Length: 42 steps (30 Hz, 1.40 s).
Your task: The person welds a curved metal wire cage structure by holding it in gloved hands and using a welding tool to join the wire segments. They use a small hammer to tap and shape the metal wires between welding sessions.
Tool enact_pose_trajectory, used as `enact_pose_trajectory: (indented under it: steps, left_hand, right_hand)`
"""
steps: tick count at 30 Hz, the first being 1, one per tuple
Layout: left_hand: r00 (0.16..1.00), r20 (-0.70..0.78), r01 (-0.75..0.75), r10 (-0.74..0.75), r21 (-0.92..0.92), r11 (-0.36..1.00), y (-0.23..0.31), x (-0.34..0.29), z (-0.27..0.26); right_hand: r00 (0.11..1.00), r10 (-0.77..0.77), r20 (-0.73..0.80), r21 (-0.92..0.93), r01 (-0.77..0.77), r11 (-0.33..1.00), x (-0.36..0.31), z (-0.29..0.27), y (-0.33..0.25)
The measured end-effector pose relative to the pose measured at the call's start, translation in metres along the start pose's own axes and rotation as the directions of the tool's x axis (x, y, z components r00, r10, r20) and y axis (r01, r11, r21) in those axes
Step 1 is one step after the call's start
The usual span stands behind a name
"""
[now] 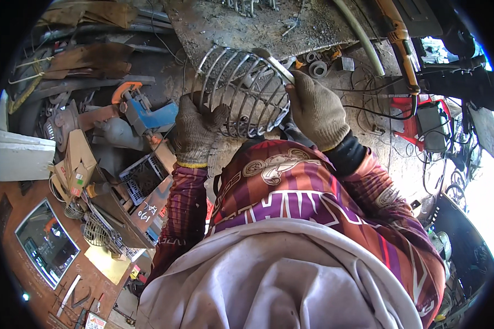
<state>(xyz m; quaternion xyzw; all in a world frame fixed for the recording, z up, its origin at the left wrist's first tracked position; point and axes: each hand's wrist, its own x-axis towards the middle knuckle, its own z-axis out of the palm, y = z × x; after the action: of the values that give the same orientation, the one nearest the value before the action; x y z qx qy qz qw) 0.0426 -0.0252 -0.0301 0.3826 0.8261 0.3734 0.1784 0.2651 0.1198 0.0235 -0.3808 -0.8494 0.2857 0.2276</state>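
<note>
In front of my chest is a curved metal cage of parallel bent rods, its hollow side partly facing me. My left hand, in a grey knit work glove, is closed on the cage's left side, with the thumb over the rods. The right hand, gloved alike, is closed at the cage's upper right. Its thumb and fingers pinch a flat pale bar with a darker, wider end lying by the cage's top rim. Whether this bar is joined to the cage, I cannot tell.
Beyond the cage stands a metal worktable covered with grit and scraps. A long orange-brown tool and a pale hose lie at upper right. A blue-and-orange machine is on the left, above a brown bench. Cables trail on the right.
</note>
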Motion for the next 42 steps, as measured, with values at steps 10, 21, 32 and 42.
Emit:
enact_pose_trajectory:
  steps: [10,21,32,42]
  left_hand:
    - [1.0,0.013,0.015,-0.015,-0.001,1.0,0.024,-0.002,-0.005]
    - [0.999,-0.045,0.006,-0.005,0.028,1.0,-0.004,-0.01,0.01]
    - [0.992,-0.122,-0.053,0.02,-0.273,0.961,-0.024,-0.012,0.024]
    - [0.987,-0.088,-0.149,0.132,-0.239,0.96,-0.012,-0.015,0.02]
  right_hand:
    - [0.995,0.077,0.07,-0.017,-0.076,0.997,-0.005,0.004,0.0]
    - [0.987,0.158,0.024,0.085,-0.159,0.984,-0.012,-0.003,-0.019]
    - [0.957,0.204,0.204,0.243,-0.251,0.937,-0.011,0.005,-0.002]
    - [0.935,0.325,0.142,0.43,-0.354,0.83,-0.016,-0.001,-0.006]
